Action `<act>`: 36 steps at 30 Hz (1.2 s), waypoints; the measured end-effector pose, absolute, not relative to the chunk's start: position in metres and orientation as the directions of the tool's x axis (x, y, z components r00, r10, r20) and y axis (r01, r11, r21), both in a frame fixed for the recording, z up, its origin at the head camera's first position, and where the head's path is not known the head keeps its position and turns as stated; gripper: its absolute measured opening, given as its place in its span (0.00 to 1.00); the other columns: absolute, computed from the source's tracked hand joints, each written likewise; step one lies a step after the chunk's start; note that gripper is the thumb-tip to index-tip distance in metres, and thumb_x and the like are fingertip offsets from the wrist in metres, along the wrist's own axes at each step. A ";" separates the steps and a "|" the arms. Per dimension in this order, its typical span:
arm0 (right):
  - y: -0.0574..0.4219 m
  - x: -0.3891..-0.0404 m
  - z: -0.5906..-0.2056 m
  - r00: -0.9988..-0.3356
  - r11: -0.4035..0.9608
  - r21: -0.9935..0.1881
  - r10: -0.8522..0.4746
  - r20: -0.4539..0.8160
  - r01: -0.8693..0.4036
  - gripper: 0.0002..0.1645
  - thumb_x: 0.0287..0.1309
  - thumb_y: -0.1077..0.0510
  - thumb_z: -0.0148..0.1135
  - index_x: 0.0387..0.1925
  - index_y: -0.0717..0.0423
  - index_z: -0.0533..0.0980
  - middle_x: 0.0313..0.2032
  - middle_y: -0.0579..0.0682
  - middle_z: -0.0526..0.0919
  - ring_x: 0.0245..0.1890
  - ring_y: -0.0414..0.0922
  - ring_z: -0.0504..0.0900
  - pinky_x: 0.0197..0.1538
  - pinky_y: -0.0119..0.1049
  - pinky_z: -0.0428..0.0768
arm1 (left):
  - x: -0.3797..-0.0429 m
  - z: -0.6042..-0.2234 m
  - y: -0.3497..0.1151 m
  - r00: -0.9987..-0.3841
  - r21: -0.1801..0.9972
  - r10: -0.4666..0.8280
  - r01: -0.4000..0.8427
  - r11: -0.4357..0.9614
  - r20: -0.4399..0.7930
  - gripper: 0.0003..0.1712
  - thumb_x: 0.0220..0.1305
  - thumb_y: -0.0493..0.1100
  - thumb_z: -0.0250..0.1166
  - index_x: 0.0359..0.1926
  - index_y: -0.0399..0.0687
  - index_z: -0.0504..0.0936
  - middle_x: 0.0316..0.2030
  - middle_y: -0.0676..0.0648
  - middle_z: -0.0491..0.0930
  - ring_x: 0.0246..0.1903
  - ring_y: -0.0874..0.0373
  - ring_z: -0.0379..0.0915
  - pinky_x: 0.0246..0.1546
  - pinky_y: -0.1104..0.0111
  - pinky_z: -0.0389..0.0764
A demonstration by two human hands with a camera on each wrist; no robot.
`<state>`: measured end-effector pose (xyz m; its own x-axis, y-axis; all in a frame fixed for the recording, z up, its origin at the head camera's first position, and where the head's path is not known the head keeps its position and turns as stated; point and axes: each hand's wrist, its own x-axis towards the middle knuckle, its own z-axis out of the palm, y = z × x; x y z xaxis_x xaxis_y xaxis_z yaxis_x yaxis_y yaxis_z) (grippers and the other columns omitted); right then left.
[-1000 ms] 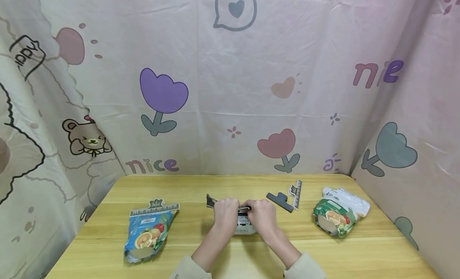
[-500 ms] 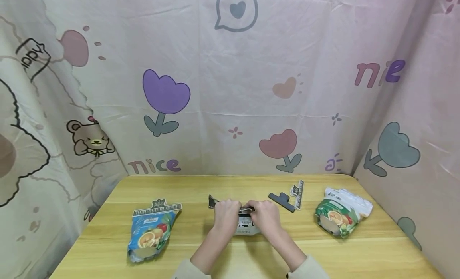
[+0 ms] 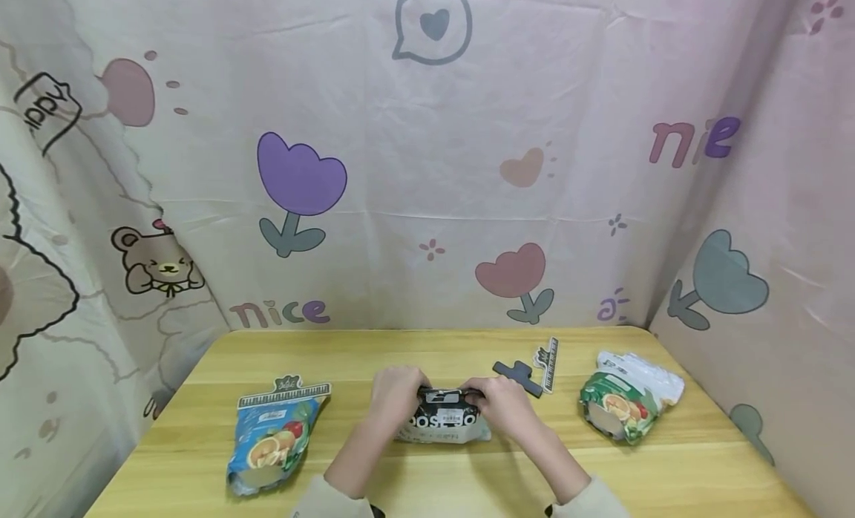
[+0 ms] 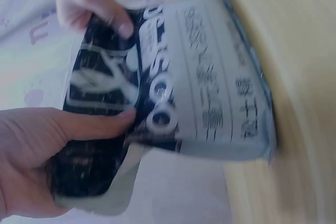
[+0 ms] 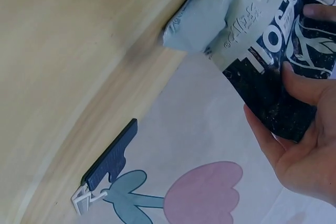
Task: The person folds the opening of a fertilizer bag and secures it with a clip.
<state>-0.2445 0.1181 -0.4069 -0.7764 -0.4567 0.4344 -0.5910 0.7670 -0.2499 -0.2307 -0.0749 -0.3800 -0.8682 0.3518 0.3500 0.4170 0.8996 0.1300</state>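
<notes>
In the head view, a black and white printed bag (image 3: 444, 427) stands at the middle of the table between both hands. My left hand (image 3: 395, 393) grips its black top at the left side. On the other side my right hand (image 3: 501, 404) pinches the same top part. The left wrist view shows the left thumb (image 4: 105, 124) lying across the black front of the bag (image 4: 184, 77), with a loose flap of the top hanging below that hand. Fingers of the right hand (image 5: 310, 124) sit behind the bag's black corner in the right wrist view, thumb in front.
Behind the right hand lies a dark clip (image 3: 517, 377) on the table (image 3: 427, 488), beside a clip with a piano-key pattern (image 3: 549, 366). A blue bag (image 3: 270, 444), topped by a piano-key clip (image 3: 283, 395), lies left. At right lies a green and white bag (image 3: 628, 399).
My hands have moved apart, the left one going left. The bag's black top, earlier seen edge-on with an end sticking out left, now shows its printed front between the hands.
</notes>
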 end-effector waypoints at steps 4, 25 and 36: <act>0.118 -0.244 -0.407 -0.766 0.765 -0.242 -0.454 0.455 -0.597 0.06 0.47 0.62 0.68 0.31 0.52 0.83 0.26 0.45 0.84 0.22 0.40 0.80 0.23 0.31 0.74 | -0.231 -0.378 -0.085 -0.871 0.179 0.366 0.438 0.881 0.329 0.16 0.39 0.27 0.69 0.26 0.53 0.87 0.26 0.54 0.82 0.27 0.57 0.77 0.25 0.68 0.76; 0.109 -0.242 -0.419 -0.742 0.804 -0.243 -0.324 0.587 -0.544 0.09 0.41 0.68 0.70 0.24 0.51 0.84 0.23 0.44 0.83 0.20 0.41 0.80 0.17 0.27 0.70 | -0.224 -0.390 -0.076 -0.860 0.234 0.180 0.322 0.917 0.477 0.19 0.36 0.23 0.65 0.22 0.53 0.87 0.23 0.52 0.83 0.24 0.57 0.78 0.20 0.70 0.76; 0.109 -0.242 -0.420 -0.735 0.802 -0.250 -0.310 0.603 -0.543 0.09 0.40 0.68 0.70 0.23 0.50 0.84 0.23 0.45 0.84 0.18 0.40 0.78 0.15 0.25 0.67 | -0.223 -0.396 -0.073 -0.847 0.263 0.147 0.317 0.911 0.510 0.18 0.38 0.22 0.64 0.22 0.50 0.86 0.23 0.50 0.83 0.22 0.57 0.78 0.18 0.74 0.74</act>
<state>-0.2422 0.1086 -0.4203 -0.7353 -0.3097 0.6028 -0.5427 0.8018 -0.2501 -0.2234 -0.0734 -0.3961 -0.8473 0.1475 0.5102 0.3168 0.9114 0.2627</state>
